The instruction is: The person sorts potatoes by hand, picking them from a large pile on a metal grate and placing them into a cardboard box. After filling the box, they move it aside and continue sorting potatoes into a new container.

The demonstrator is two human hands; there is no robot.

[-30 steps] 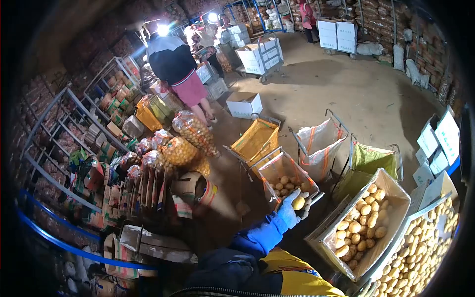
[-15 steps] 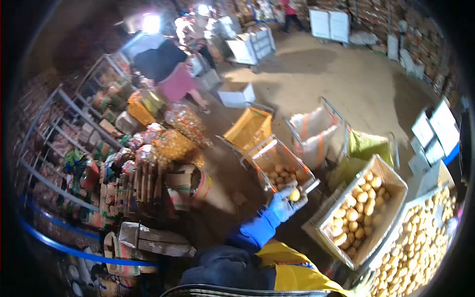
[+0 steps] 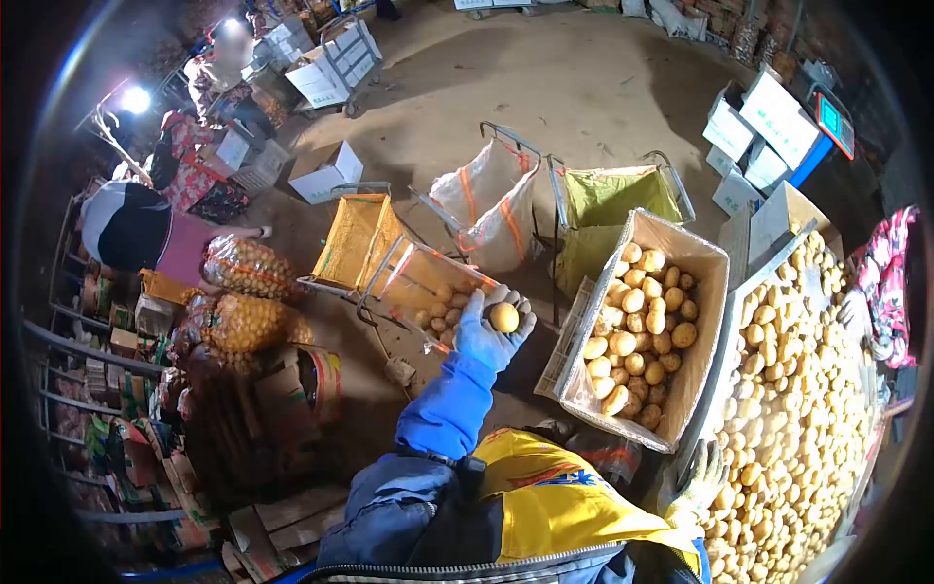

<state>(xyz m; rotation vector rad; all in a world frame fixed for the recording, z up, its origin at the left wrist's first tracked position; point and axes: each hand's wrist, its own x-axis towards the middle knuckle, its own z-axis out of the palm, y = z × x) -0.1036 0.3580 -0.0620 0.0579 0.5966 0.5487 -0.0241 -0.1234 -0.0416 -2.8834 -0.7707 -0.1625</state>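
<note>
My left hand [image 3: 484, 336], in a pale glove with a blue sleeve, has its fingers curled around a single potato [image 3: 504, 317]. It is above the near edge of a clear-sided bag on a metal frame [image 3: 413, 277], which has several potatoes [image 3: 446, 310] at the bottom. My right hand [image 3: 702, 479], in a pale yellowish glove, is low at the left edge of the big potato pile [image 3: 778, 457]. Its fingers look stretched out, and I see nothing held in them. Between the hands stands a lined box [image 3: 715, 321] of potatoes, on a crate.
Framed bags stand ahead: orange [image 3: 355, 234], white [image 3: 486, 200] and green [image 3: 623, 200]. Filled net bags [image 3: 255, 321] lie left, by a bending person [image 3: 180, 238]. White boxes [image 3: 778, 112] and a scale [image 3: 834, 125] are at right. Another person's patterned sleeve [image 3: 885, 273] shows beyond the pile.
The view has swung right, so the surroundings sit further left and more of the pile shows. My right hand has come into clear view. My left hand still holds the potato.
</note>
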